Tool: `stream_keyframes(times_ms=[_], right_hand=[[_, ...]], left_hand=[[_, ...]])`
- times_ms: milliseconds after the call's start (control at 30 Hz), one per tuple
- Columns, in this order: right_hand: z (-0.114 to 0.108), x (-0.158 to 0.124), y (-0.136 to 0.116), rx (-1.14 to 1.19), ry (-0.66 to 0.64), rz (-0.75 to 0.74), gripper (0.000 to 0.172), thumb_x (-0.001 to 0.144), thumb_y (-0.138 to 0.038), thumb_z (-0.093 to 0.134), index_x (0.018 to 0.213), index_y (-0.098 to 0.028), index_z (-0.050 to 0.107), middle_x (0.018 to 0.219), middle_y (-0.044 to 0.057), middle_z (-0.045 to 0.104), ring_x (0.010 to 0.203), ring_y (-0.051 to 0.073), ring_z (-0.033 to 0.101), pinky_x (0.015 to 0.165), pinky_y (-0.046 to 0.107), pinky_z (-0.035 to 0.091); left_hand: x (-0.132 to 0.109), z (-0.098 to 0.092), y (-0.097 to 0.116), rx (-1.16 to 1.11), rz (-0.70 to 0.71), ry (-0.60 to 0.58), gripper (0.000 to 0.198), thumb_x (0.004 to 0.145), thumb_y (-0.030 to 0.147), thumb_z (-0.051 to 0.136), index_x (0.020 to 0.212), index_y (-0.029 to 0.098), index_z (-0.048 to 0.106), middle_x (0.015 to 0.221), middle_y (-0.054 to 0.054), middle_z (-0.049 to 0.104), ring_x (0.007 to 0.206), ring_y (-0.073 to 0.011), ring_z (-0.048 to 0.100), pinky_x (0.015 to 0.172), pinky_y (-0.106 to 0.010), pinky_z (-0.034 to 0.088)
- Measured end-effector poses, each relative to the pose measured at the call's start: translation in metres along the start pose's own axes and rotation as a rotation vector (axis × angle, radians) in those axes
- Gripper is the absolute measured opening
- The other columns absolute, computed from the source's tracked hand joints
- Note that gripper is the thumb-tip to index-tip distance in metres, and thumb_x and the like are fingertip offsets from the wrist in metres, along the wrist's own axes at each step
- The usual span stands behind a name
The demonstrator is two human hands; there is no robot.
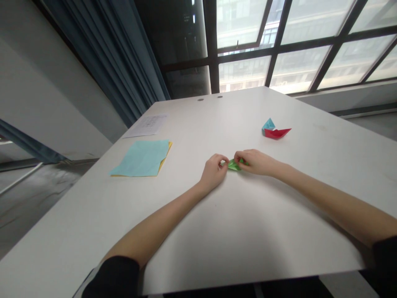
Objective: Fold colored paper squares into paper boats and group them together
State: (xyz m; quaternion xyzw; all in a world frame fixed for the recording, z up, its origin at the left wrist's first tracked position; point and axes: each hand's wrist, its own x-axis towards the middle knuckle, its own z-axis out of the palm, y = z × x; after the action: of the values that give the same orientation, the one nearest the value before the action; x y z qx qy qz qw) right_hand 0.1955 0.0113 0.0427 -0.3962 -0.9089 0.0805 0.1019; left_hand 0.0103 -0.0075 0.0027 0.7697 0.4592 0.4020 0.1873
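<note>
Green paper (235, 164) between left hand (214, 171) and right hand (257, 161), at white table (198, 240), looks part-folded, not yet finished; fingertips of both pinch its ends; blue folded piece (269, 125) and red folded piece (277, 133) seem done; light-blue sheet (142, 158) over yellow sheet (161, 164) lies flat, unfolded; marked page (149, 125) farther back, curtain (120, 62) and window (245, 74) beyond

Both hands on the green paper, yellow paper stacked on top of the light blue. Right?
The stacking order is wrong: the head view shows the light blue paper on top, with yellow paper showing along its edges. The left hand and right hand are on the green paper.
</note>
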Motion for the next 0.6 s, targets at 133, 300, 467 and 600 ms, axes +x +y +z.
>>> stream_keyframes(times_ms=[133, 300, 467, 600], right_hand=[[0.0013, -0.0003, 0.0000, 0.000, -0.041, 0.000, 0.017, 0.081, -0.026, 0.043, 0.091, -0.018, 0.055, 0.074, 0.005, 0.063, 0.069, 0.018, 0.057, 0.063, 0.025, 0.036], [0.0011, 0.0004, 0.0029, 0.061, -0.044, 0.017, 0.027, 0.079, -0.024, 0.048, 0.105, -0.017, 0.051, 0.081, 0.006, 0.065, 0.073, 0.019, 0.059, 0.066, 0.026, 0.038], [0.0043, 0.0020, 0.0056, 0.064, -0.052, 0.050, 0.034, 0.075, -0.023, 0.052, 0.108, -0.020, 0.049, 0.086, 0.005, 0.066, 0.077, 0.019, 0.060, 0.067, 0.027, 0.039], [0.0069, 0.0025, 0.0037, -0.008, -0.026, 0.069, 0.040, 0.072, -0.026, 0.055, 0.111, -0.021, 0.048, 0.086, 0.006, 0.066, 0.086, 0.022, 0.057, 0.067, 0.028, 0.039]], left_hand=[[-0.0004, -0.0007, 0.0008, 0.069, -0.066, -0.059, 0.013, 0.075, 0.020, 0.053, 0.085, 0.018, 0.062, 0.082, -0.001, 0.065, 0.064, -0.0120, 0.052, 0.067, -0.026, 0.043], [-0.0017, 0.0005, -0.0003, 0.097, -0.093, -0.080, 0.019, 0.075, 0.023, 0.052, 0.091, 0.020, 0.062, 0.086, -0.002, 0.066, 0.068, -0.0146, 0.054, 0.069, -0.028, 0.044], [-0.0013, 0.0029, -0.0025, 0.095, -0.075, -0.085, 0.020, 0.075, 0.024, 0.053, 0.094, 0.020, 0.061, 0.085, -0.003, 0.065, 0.071, -0.0159, 0.056, 0.072, -0.029, 0.044], [-0.0009, 0.0041, -0.0004, 0.116, -0.066, -0.091, 0.020, 0.077, 0.028, 0.054, 0.095, 0.020, 0.060, 0.084, -0.003, 0.064, 0.073, -0.0171, 0.056, 0.071, -0.030, 0.043]])
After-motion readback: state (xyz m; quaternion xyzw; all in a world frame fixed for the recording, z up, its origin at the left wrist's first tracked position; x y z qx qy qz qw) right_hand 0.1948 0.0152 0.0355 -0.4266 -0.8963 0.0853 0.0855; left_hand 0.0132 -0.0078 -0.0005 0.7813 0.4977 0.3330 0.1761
